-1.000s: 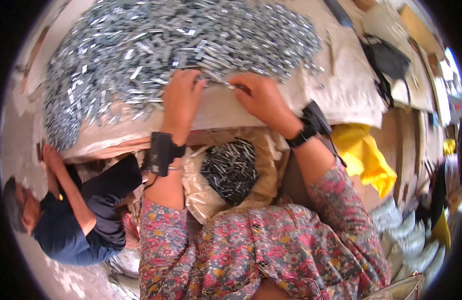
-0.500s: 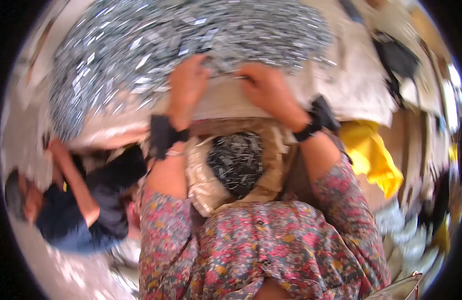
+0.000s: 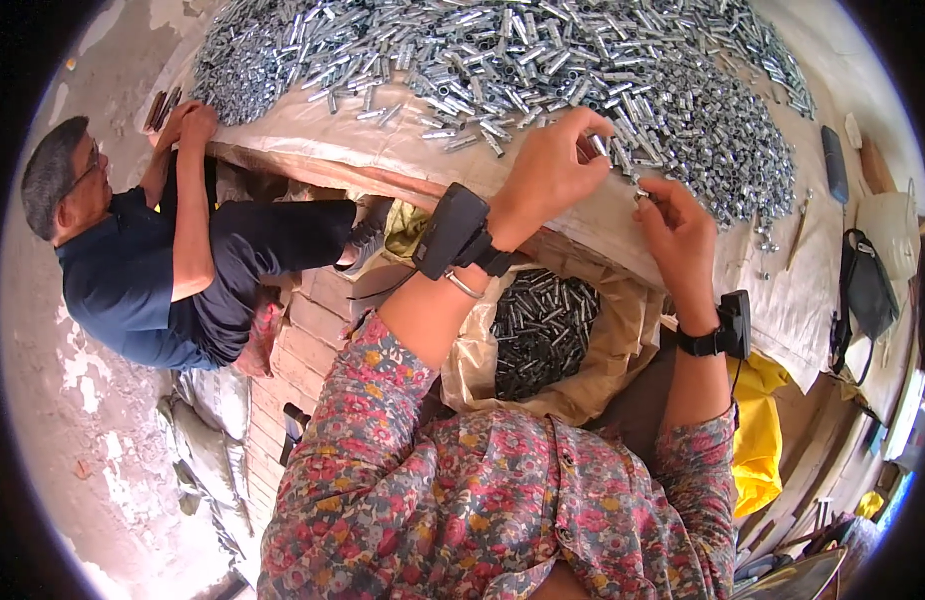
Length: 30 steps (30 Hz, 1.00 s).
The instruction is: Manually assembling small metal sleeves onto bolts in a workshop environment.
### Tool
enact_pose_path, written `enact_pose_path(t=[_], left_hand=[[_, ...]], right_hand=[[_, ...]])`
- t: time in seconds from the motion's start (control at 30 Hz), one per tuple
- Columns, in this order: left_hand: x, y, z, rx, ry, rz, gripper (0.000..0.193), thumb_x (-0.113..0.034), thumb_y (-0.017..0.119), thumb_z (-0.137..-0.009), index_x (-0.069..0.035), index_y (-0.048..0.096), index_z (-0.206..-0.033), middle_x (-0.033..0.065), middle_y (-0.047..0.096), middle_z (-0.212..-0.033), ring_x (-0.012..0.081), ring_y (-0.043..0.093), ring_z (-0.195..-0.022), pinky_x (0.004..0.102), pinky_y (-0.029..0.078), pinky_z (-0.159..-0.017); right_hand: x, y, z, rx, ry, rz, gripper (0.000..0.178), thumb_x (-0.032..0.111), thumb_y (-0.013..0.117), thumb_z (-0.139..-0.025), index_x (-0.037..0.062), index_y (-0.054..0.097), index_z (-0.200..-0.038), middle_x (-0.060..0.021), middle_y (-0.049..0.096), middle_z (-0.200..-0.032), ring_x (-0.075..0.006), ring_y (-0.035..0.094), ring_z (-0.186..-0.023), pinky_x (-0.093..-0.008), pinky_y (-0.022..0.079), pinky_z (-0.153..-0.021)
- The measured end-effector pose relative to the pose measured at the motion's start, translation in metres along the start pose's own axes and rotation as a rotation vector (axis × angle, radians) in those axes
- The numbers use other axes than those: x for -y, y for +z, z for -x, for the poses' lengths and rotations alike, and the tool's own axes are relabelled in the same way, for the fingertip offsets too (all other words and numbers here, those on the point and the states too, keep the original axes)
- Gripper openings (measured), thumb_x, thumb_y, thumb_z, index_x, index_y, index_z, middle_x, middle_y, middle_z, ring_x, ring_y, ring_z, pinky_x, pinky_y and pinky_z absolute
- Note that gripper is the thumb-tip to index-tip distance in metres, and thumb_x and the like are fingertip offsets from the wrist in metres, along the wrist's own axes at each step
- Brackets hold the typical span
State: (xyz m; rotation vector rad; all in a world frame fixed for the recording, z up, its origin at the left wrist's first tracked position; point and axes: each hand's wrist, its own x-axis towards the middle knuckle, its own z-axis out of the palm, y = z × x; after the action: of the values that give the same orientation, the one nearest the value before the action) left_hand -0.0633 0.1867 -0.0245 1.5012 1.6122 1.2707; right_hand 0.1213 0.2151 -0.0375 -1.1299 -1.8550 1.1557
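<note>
Metal pieces (image 3: 543, 62) lie heaped across the far cream sheet (image 3: 313, 137). We find the left hand (image 3: 551, 168) pinching a silver tube (image 3: 600, 146); right and nearer, the right hand (image 3: 680, 232) grips a small fitting (image 3: 641, 193). We recommend light fingertip holds, ends in sight.

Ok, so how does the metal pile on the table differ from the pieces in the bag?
The metal pile is bright and silvery, while the bagged pieces look much darker, nearly black. The metal pile spreads wide across the covered table; the bagged pieces make a smaller, compact heap. The metal pile lies in the open, but the bagged pieces sit inside a tan bag. Both consist of many small loose pieces.
</note>
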Motion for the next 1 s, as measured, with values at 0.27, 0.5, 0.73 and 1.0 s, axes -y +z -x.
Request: enact_pose_path(t=[0.27,0.5,0.73,1.0], left_hand=[[-0.007,-0.004,0.019,0.133,-0.243,0.644,0.016,-0.012,0.059,-0.085,-0.001,0.058,-0.096,0.0017,0.059,-0.078,0.0081,0.057,-0.067,0.0209,0.048,-0.063],[-0.017,0.005,0.039,0.118,-0.325,0.710,0.017,-0.014,0.057,-0.087,-0.002,0.058,-0.098,0.0019,0.060,-0.082,0.0078,0.057,-0.068,0.0212,0.048,-0.063],[-0.022,-0.002,0.052,0.130,-0.457,0.828,0.020,-0.017,0.058,-0.087,-0.003,0.058,-0.101,0.0026,0.060,-0.081,0.0087,0.056,-0.066,0.0222,0.048,-0.061],[-0.016,-0.001,0.054,0.124,-0.419,0.849,0.019,-0.015,0.060,-0.086,-0.002,0.058,-0.099,0.0047,0.063,-0.079,0.0095,0.059,-0.066,0.0209,0.049,-0.060]], right_hand=[[0.023,-0.001,0.009,0.119,0.104,-0.331,0.020,0.000,0.056,-0.084,-0.0011,0.059,-0.103,-0.0037,0.062,-0.086,-0.0094,0.060,-0.072,-0.0208,0.047,-0.063],[0.028,-0.001,0.016,0.167,0.089,-0.505,0.019,0.001,0.055,-0.085,-0.0017,0.058,-0.103,-0.0055,0.062,-0.089,-0.0109,0.061,-0.075,-0.0217,0.050,-0.066],[0.033,-0.003,0.019,0.215,0.130,-0.626,0.017,0.002,0.056,-0.086,-0.0018,0.057,-0.103,-0.0058,0.063,-0.087,-0.0106,0.060,-0.073,-0.0235,0.050,-0.067],[0.033,0.002,0.019,0.186,0.143,-0.557,0.018,0.004,0.057,-0.085,-0.0025,0.059,-0.102,-0.0027,0.062,-0.080,-0.0068,0.059,-0.070,-0.0196,0.048,-0.063]])
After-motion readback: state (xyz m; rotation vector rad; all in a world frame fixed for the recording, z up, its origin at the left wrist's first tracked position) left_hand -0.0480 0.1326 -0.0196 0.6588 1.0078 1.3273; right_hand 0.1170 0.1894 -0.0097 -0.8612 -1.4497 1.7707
